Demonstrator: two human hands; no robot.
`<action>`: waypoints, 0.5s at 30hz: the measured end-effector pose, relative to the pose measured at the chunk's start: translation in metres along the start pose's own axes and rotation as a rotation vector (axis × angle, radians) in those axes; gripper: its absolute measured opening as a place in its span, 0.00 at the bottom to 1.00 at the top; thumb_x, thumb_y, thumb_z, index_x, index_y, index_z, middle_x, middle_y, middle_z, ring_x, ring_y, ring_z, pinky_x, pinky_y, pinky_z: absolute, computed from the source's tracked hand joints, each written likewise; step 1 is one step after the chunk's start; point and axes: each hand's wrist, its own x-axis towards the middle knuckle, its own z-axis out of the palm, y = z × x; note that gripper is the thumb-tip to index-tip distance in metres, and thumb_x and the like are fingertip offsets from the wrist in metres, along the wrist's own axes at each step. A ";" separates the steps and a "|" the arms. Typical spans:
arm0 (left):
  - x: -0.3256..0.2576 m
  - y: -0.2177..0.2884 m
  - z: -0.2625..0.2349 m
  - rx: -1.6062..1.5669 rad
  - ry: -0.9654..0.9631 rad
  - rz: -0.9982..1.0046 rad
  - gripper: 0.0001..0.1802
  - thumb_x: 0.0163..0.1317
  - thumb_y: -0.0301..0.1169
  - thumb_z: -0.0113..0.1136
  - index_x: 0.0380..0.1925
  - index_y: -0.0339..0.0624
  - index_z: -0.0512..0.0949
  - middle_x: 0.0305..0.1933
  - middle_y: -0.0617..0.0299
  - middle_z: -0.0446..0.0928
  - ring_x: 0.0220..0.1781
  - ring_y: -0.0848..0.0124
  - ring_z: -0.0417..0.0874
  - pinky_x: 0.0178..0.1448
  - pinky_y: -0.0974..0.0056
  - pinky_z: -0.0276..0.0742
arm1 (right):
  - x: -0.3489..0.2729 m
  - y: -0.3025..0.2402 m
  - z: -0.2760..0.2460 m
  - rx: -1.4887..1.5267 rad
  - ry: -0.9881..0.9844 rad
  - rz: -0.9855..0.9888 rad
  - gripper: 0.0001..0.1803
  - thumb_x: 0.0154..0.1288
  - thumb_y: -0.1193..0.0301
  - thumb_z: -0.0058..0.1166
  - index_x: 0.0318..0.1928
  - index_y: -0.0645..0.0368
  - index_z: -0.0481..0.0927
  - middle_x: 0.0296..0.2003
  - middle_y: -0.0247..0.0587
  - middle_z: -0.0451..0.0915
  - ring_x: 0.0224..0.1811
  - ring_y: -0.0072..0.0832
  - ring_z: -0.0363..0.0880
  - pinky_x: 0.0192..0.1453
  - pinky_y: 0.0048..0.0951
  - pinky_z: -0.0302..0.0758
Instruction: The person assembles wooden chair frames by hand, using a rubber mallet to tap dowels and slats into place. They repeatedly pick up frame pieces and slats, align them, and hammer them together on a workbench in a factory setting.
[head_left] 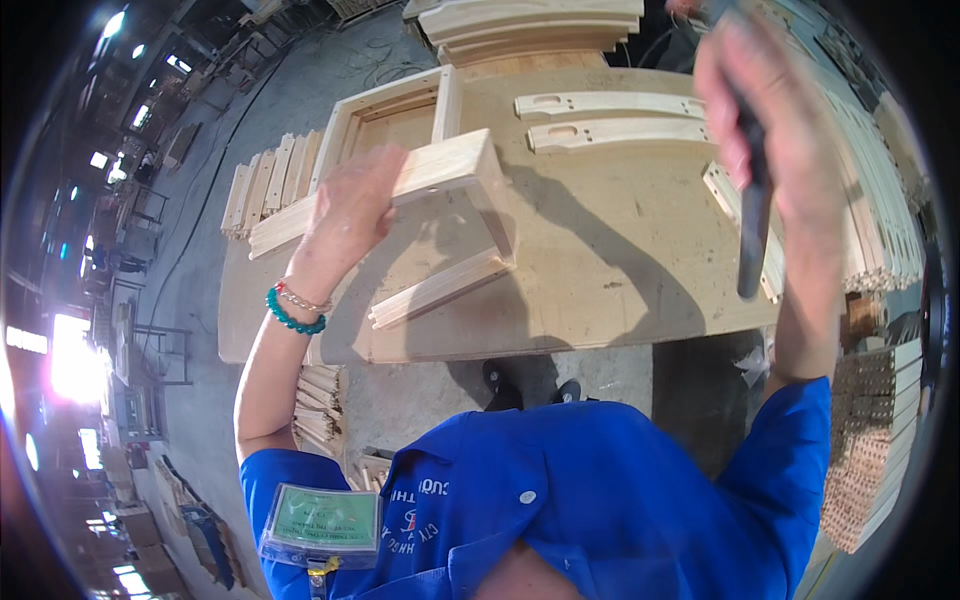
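Observation:
My left hand [352, 200] is wrapped over the upper rail of a U-shaped pale wooden frame [440, 168], which stands tilted on the table. Its crosspiece and lower rail [440, 292] are on the side toward me. Raised at the right, my right hand [785, 130] grips a hammer by its dark handle [754, 225]; motion smears the hand, and the hammer's head is blurred at the top edge. The hammer is well apart from the frame. Behind my left hand lies another rectangular wooden frame [345, 125].
Two slotted wooden rails [610, 104] lie at the back of the table [600, 230]. Stacked slats [275, 180] flank the left side, with curved boards [530, 25] piled beyond the far edge. A long stack of drilled wooden pieces [870, 200] borders the right.

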 end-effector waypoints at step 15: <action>-0.002 0.011 -0.002 0.048 0.076 0.061 0.16 0.51 0.21 0.56 0.40 0.38 0.67 0.37 0.52 0.74 0.42 0.52 0.77 0.43 0.52 0.74 | 0.015 -0.045 0.018 -0.384 -0.244 0.089 0.20 0.71 0.53 0.47 0.51 0.55 0.73 0.25 0.26 0.69 0.23 0.14 0.64 0.24 0.18 0.61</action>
